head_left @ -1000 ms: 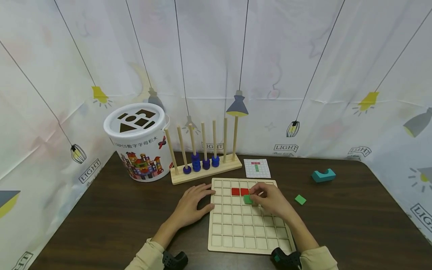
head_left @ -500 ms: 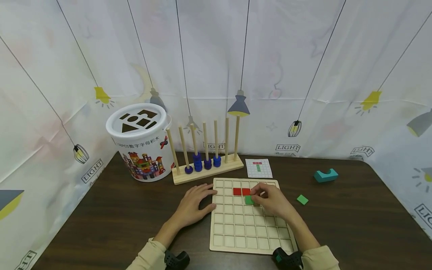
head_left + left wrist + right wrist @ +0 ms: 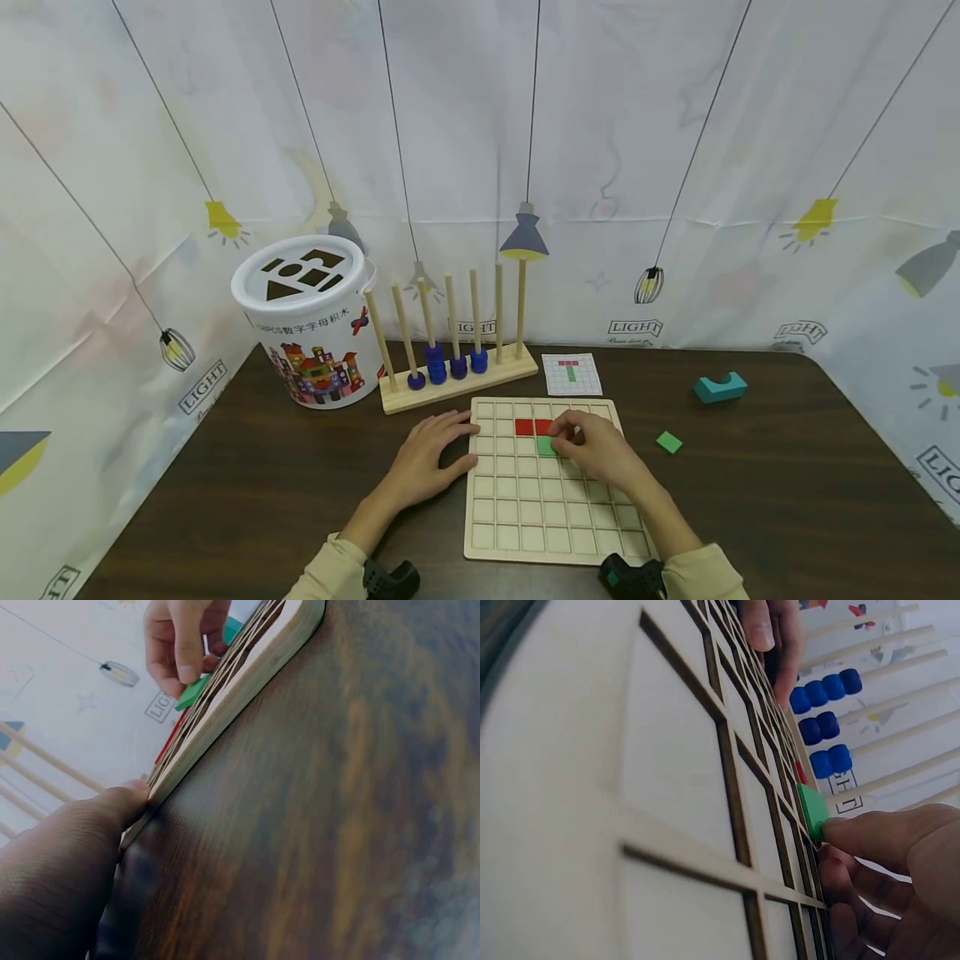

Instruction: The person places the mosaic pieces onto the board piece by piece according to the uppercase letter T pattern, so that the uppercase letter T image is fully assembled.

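Observation:
A wooden grid board [image 3: 528, 514] lies on the dark table. Two red tiles [image 3: 523, 427] sit side by side in its upper cells. My right hand [image 3: 597, 452] pinches a green tile [image 3: 547, 447] by its right edge, just below the right red tile. In the right wrist view, this green tile [image 3: 811, 808] stands slightly raised and tilted, the thumb on its edge. My left hand [image 3: 424, 458] rests at the board's left edge, fingers spread and fingertips touching the rim. A second green tile [image 3: 668, 442] lies loose on the table, right of the board.
Behind the board lies a small pattern card [image 3: 572, 375] with a red and green T. A peg stand [image 3: 457, 379] with blue beads and a white lidded bucket [image 3: 311, 325] stand at the back left. A teal arch block [image 3: 720, 388] sits at the right.
My right hand has shifted slightly left and toward me with the green tile, which now lines up more closely with a cell. My left hand has stayed at the board's edge.

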Demonstrator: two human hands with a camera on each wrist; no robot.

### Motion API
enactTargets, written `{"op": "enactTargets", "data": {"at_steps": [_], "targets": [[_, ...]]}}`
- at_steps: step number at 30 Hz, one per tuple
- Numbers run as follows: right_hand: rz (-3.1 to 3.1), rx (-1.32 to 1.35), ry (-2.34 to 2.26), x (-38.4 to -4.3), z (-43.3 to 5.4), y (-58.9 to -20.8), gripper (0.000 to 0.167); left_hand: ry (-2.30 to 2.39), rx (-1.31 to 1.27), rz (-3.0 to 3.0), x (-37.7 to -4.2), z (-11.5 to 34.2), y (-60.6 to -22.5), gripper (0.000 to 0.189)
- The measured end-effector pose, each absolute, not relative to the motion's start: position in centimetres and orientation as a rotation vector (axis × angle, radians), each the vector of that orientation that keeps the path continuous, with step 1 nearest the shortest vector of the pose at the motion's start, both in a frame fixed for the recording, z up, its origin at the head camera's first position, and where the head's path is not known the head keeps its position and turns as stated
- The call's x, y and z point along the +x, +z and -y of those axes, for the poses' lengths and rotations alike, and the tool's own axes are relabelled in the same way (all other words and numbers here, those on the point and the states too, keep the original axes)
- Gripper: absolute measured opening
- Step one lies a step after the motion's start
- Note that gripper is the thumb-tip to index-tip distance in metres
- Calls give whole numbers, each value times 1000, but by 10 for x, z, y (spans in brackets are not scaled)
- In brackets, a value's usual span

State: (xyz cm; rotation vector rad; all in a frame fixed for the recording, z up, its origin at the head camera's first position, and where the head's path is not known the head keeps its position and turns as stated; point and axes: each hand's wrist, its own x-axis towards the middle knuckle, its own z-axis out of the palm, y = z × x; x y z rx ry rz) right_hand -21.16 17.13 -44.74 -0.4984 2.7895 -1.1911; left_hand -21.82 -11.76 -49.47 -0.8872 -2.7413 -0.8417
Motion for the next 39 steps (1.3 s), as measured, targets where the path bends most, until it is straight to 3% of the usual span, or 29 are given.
{"op": "enactTargets", "data": {"at_steps": [16, 39], "targets": [[-2806, -573, -1116, -210, -171, -446, 9, -862, -883, 2745, -219, 118, -497, 47], [-2850, -445, -1110, -216, -242, -427, 23, -873, -895, 2735, -219, 117, -495, 47]]}}
